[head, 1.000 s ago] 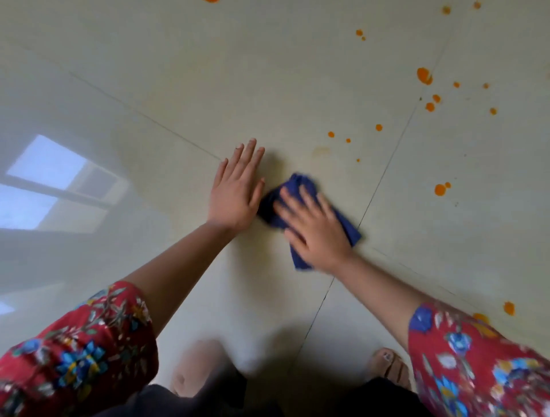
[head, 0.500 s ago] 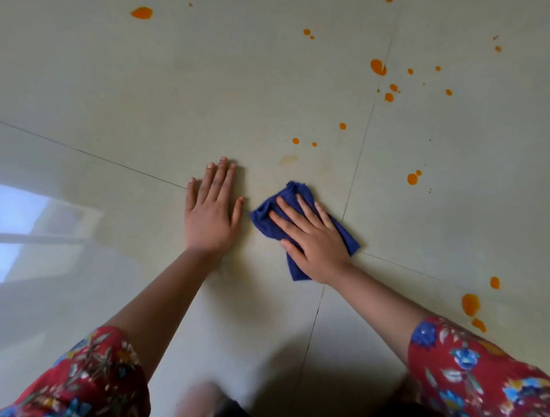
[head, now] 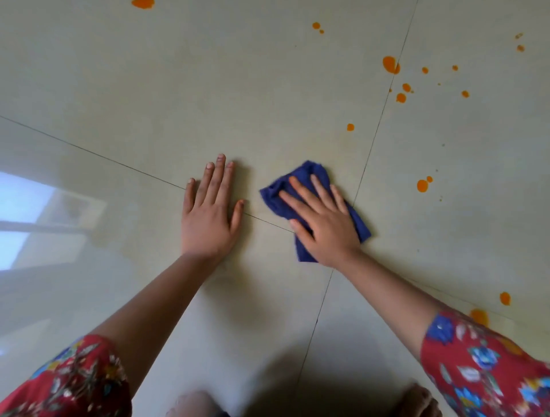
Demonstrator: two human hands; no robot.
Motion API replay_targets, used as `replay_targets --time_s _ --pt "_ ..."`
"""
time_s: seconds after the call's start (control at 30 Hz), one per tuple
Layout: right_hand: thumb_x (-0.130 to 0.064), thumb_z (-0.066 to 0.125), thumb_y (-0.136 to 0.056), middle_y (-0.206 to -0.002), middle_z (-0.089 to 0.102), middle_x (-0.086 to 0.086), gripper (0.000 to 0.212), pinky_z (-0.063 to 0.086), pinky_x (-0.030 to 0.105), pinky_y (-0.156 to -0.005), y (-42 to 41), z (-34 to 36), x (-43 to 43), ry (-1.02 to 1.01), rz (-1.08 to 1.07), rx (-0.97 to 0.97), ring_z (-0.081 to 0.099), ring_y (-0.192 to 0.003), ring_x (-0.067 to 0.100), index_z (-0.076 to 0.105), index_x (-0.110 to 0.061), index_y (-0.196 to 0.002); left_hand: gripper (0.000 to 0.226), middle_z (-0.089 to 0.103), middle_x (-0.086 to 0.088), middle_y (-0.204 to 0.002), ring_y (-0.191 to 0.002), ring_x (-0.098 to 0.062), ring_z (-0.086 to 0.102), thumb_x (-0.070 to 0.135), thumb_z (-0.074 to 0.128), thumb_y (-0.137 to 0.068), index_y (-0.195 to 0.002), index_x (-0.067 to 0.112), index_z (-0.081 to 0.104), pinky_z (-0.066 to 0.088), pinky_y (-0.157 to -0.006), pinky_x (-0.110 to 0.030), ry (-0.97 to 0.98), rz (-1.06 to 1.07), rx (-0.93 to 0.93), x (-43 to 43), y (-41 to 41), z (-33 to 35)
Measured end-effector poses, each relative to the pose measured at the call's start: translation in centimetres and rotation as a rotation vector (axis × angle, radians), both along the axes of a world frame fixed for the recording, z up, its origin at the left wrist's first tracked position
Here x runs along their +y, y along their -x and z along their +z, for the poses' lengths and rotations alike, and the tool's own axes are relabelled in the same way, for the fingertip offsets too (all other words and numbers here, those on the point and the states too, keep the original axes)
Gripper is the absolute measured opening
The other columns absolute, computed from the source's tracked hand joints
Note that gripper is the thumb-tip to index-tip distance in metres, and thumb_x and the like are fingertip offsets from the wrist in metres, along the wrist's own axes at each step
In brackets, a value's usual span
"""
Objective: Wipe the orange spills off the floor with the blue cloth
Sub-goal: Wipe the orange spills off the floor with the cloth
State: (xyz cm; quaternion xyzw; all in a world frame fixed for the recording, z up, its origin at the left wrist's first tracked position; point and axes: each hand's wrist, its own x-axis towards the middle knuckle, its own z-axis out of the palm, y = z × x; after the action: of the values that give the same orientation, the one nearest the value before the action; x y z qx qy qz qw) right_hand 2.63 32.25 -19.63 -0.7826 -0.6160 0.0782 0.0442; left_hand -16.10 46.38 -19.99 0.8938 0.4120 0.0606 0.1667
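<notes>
A crumpled blue cloth (head: 309, 175) lies on the pale floor tiles, and my right hand (head: 323, 221) presses flat on it with straight, spread fingers. My left hand (head: 208, 217) rests flat on the bare floor to the cloth's left, fingers straight. Orange spills dot the floor: a large drop (head: 390, 65) with several small ones around it at the upper right, one drop (head: 350, 127) just beyond the cloth, a pair (head: 422, 185) to its right, and blots (head: 479, 317) beside my right sleeve.
Another orange blot (head: 143, 3) sits at the top edge, left of centre. Dark grout lines (head: 373, 143) cross near the cloth. A window reflection (head: 26, 205) shines on the tiles at the left. My knee (head: 193, 404) and foot (head: 419, 401) show at the bottom edge.
My right hand has slid the cloth forward over the two small drops and the faint smear ahead of it; they no longer show. My left hand stays flat on the floor.
</notes>
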Motion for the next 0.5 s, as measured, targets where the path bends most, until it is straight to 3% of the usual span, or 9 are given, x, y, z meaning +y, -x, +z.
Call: replay_targets --time_s 0.17,0.23,0.3,0.37,0.43,0.5 --pt "-0.048 0.028 -0.099 -0.162 0.014 -0.01 0.055 0.008 0.05 -0.12 -7.8 0.0 3.7 0.051 -0.641 -0.035 0.007 -0.15 0.024 0.022 -0.038 -0.152 0.061 0.005 0.005 -0.162 -0.149 -0.012 0.003 0.039 0.027 -0.099 -0.155 0.02 0.01 0.009 -0.121 -0.041 0.003 0.003 0.019 -0.1 -0.4 0.0" --pt "-0.046 0.029 -0.1 -0.163 0.008 -0.01 0.054 0.004 0.052 -0.119 -9.1 0.1 7.9 0.04 -0.752 0.006 0.002 -0.15 0.025 0.018 -0.038 -0.153 0.061 0.005 0.006 -0.162 -0.149 -0.011 0.002 0.039 0.026 -0.099 -0.155 0.02 0.01 0.008 -0.121 -0.04 0.008 0.008 0.023 -0.2 -0.4 0.0" --pt "-0.045 0.03 -0.1 -0.163 0.008 -0.01 0.054 0.003 0.052 -0.119 -8.0 -0.1 11.0 0.032 -0.671 0.022 0.002 -0.15 0.025 0.018 -0.038 -0.153 0.061 0.004 0.005 -0.162 -0.149 -0.011 0.001 0.039 0.026 -0.099 -0.155 0.02 0.009 0.007 -0.121 -0.038 0.008 0.006 0.026 -0.1 -0.4 0.0" --pt "-0.046 0.03 -0.099 -0.162 0.014 -0.01 0.054 0.007 0.05 -0.119 -5.0 -0.4 11.2 0.014 -0.42 -0.002 0.009 -0.15 0.024 0.024 -0.037 -0.152 0.061 0.005 0.005 -0.162 -0.149 -0.011 0.002 0.039 0.027 -0.1 -0.155 0.019 0.009 0.007 -0.121 -0.037 0.006 0.003 0.021 0.0 -0.2 0.1" --pt "-0.046 0.031 -0.098 -0.161 0.021 -0.009 0.054 0.012 0.049 -0.118 -2.1 -0.2 7.5 0.004 -0.093 -0.03 0.016 -0.149 0.024 0.031 -0.035 -0.15 0.06 0.007 0.004 -0.162 -0.149 -0.011 0.005 0.036 0.028 -0.101 -0.155 0.018 0.011 0.009 -0.121 -0.036 0.019 0.01 -0.003 0.1 -0.1 0.1" --pt "-0.046 0.033 -0.098 -0.16 0.021 -0.011 0.052 0.013 0.048 -0.118 -2.5 -0.1 2.5 0.018 0.066 -0.041 0.018 -0.148 0.021 0.031 -0.038 -0.149 0.059 0.008 0.004 -0.162 -0.149 -0.011 0.008 0.033 0.029 -0.101 -0.155 0.017 0.012 0.01 -0.121 -0.036 0.027 0.023 -0.023 -0.1 0.0 0.1"
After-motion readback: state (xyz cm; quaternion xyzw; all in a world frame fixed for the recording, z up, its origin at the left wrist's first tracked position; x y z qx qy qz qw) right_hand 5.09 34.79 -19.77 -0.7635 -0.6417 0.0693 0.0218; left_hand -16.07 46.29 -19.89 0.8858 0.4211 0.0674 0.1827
